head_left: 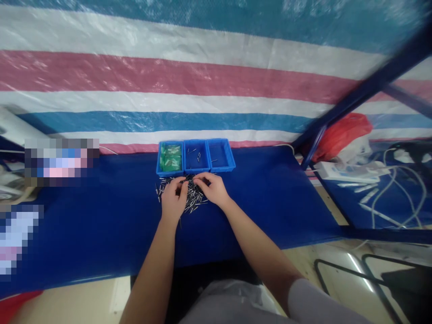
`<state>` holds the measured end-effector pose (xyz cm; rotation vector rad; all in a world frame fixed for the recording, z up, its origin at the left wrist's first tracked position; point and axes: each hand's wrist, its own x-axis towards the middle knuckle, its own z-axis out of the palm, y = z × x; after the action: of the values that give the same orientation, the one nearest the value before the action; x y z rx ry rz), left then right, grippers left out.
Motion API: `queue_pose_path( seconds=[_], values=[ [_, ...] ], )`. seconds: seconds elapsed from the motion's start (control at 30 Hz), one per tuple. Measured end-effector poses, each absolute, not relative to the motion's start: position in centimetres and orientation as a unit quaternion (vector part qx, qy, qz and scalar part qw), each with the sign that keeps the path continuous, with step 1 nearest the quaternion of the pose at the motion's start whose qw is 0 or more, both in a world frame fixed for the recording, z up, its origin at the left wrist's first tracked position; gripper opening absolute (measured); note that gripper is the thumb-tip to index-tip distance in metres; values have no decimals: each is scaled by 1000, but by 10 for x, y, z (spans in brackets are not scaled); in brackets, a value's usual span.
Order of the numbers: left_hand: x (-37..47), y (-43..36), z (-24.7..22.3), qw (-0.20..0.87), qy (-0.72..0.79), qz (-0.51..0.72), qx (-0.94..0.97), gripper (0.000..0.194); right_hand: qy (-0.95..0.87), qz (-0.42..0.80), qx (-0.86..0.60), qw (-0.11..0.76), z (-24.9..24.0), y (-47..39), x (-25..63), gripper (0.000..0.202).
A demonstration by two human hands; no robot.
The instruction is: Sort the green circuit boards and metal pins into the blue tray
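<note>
A pile of thin black-and-silver rod-like pieces [193, 201] lies on the blue tabletop [256, 211]. My left hand [173, 200] is over the pile's left side, thumb and fingers closed in a pinch. My right hand [215, 191] pinches at the upper right of the pile, its fingertips close to those of the left. Whatever lies between the fingertips is too small to name. Just behind the hands, three blue bins stand side by side. The left bin [158, 165] contains green plastic packets [171, 157]. A few loose pieces lie in the middle bin [196, 170] and the right bin [231, 158].
A striped plastic sheet [189, 81] hangs behind the table. At the right, a blue metal frame [313, 146] borders another surface with a red bag [347, 132], white cables [393, 189] and a power strip. Dark-framed chairs [354, 270] stand at lower right. Blurred patches cover the left.
</note>
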<state>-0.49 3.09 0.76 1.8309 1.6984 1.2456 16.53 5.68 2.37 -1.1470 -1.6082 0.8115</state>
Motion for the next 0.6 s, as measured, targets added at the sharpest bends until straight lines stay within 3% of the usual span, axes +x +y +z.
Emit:
queue_pose_path(
  seconds=[0.6],
  values=[
    [-5, 32, 7, 139, 602, 435, 656, 27, -670, 332, -452, 487, 22, 57, 165, 14]
  ],
)
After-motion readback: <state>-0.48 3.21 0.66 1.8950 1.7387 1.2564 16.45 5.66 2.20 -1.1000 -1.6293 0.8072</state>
